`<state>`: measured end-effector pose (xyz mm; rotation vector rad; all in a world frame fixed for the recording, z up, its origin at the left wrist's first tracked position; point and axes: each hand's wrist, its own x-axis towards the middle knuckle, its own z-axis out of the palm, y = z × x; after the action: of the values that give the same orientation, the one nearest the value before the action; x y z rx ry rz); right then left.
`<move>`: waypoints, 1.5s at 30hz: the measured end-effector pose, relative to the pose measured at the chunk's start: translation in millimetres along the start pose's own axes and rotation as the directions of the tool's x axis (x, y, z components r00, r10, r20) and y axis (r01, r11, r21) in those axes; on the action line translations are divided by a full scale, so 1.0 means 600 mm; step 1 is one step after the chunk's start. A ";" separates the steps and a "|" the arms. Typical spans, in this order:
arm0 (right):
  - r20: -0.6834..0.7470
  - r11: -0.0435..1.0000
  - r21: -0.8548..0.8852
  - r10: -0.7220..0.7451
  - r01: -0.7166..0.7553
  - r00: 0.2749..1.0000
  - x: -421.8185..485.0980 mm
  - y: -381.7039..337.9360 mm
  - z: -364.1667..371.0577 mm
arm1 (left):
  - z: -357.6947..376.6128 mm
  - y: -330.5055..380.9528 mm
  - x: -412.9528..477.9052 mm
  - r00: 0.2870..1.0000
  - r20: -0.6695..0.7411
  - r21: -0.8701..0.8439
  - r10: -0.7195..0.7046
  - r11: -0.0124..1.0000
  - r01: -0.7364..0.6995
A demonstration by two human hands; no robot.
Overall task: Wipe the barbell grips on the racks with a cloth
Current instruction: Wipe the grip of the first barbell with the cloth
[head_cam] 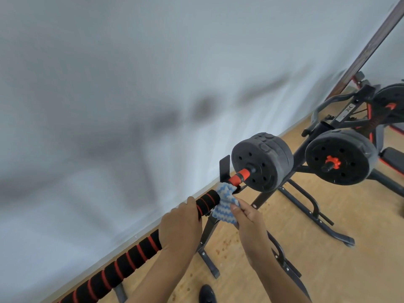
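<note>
the left hand point(179, 228) is curling over the black foam grip point(133, 256) with red rings, near its end, fingers wrapped round the bar; the right hand point(249, 224) is pinching a blue and white zigzag cloth point(225, 202) between thumb and fingers, holding it against the end of the grip where the foam stops; the two hands are sitting close together but not touching, the cloth lying between them; the barbell point(240, 174) is resting across a black metal rack point(225, 169), running from the lower left up toward the middle; beyond the cloth an orange collar point(239, 176) is showing, and next to it a stack of dark round weight plates point(262, 161) is sitting on the bar's end; a second set of plates point(340, 157) with an orange nut is standing further right, on another rack; a black shoe point(206, 294) is showing at the bottom on the wooden floor point(328, 270); a pale wall point(131, 84) is filling the upper left, blurred.
</note>
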<state>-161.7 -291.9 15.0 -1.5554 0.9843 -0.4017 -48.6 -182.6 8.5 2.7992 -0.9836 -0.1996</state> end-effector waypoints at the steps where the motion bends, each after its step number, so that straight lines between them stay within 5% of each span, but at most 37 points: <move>1: -0.003 0.995 0.095 0.039 -0.038 0.999 -0.001 -0.002 0.002 | 0.001 0.000 0.000 1.000 -0.005 0.005 0.003 1.000 -0.003; 8: -0.002 0.775 0.564 0.344 -0.283 0.939 0.037 0.014 0.015 | 0.009 0.003 -0.003 0.999 -0.030 0.030 0.018 0.999 -0.017; 14: 0.164 0.452 0.814 0.424 -0.365 0.891 0.060 0.021 0.037 | 0.004 0.006 -0.004 0.998 -0.025 0.068 0.052 0.996 -0.050; 16: 0.155 0.460 0.816 0.410 -0.351 0.899 0.062 0.031 0.035 | 0.003 0.005 -0.004 0.998 -0.022 0.087 0.057 0.995 -0.055; 18: 0.045 0.766 0.586 0.292 -0.262 0.955 0.053 0.030 0.016 | 0.002 0.002 -0.004 0.998 -0.017 0.088 0.060 0.994 -0.059; 20: -0.038 0.996 0.087 0.029 -0.025 0.999 0.038 0.013 -0.020 | 0.003 0.001 -0.003 0.998 -0.022 0.068 0.058 0.996 -0.056; 24: -0.029 0.873 -0.345 -0.377 0.344 0.926 0.027 -0.058 -0.090 | -0.001 0.004 -0.005 0.998 -0.002 0.051 0.059 0.997 -0.059; 28: -0.030 0.680 -0.594 -0.552 0.429 0.833 0.081 -0.097 -0.111 | -0.002 0.007 -0.009 0.997 -0.007 0.111 0.080 0.991 -0.079; 32: 0.218 0.508 -0.742 -0.434 0.437 0.874 0.115 -0.039 -0.038 | 0.013 0.010 -0.017 0.996 -0.033 0.168 0.079 0.983 -0.072; 34: 0.288 0.464 -0.723 -0.470 0.511 0.834 0.113 -0.008 -0.005 | 0.024 0.008 -0.018 0.997 -0.035 0.182 0.071 0.981 -0.064; 39: 0.322 0.576 -0.593 -0.471 0.563 0.821 0.127 -0.022 -0.047 | 0.041 0.004 -0.016 0.997 -0.008 0.201 0.077 0.977 -0.074; 45: 0.118 0.531 -0.797 -0.329 0.287 0.937 0.183 -0.047 -0.091 | 0.037 0.000 -0.012 0.996 0.000 0.247 0.090 0.965 -0.087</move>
<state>-127.4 -412.3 25.5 -2.6084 0.9736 -0.2257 -58.1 -180.4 -12.5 2.9626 -1.2046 -0.0525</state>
